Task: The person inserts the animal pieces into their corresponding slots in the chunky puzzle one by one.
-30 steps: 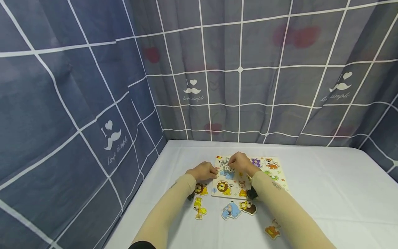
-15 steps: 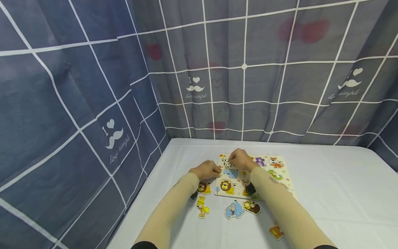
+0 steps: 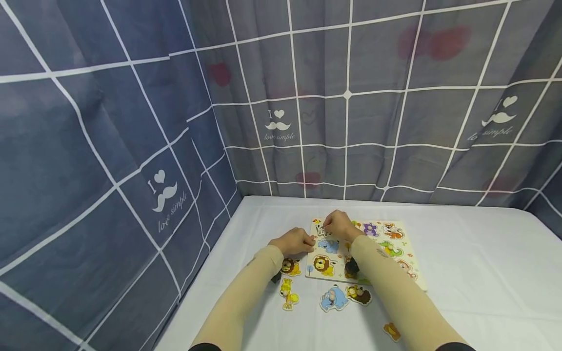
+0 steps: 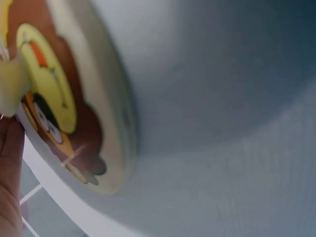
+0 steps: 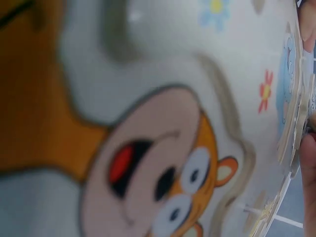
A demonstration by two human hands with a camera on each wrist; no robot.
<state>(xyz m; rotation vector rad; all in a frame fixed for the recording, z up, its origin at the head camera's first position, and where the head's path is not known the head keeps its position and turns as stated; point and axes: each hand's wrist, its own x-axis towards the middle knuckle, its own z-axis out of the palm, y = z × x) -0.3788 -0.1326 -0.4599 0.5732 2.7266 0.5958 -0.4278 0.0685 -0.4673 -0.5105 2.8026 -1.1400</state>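
Observation:
A pale puzzle board (image 3: pixel 405 243) with animal pictures lies on the white table. My right hand (image 3: pixel 341 225) pinches a black-and-white zebra piece (image 3: pixel 320 230) over the board's upper left corner; in the right wrist view the thumb (image 5: pixel 309 160) is by its knob. My left hand (image 3: pixel 294 241) rests at the board's left edge, fingertips right at the rim. Under the left wrist lies a knobbed lion piece (image 3: pixel 290 267), seen close in the left wrist view as a lion face (image 4: pixel 52 84). Part of the board is hidden under the right forearm.
Loose on the table in front of the board are a giraffe piece (image 3: pixel 287 295), a blue animal piece (image 3: pixel 333 298), a hedgehog piece (image 3: pixel 358 294) and a brown piece (image 3: pixel 391 331), partly covered by the right sleeve. Grey-blue checked curtains (image 3: pixel 325 122) stand behind and at the left.
The head view has shifted slightly, so the board and loose pieces appear a little farther right. Both hands keep nearly the same places, the right at the zebra, the left at the board's edge.

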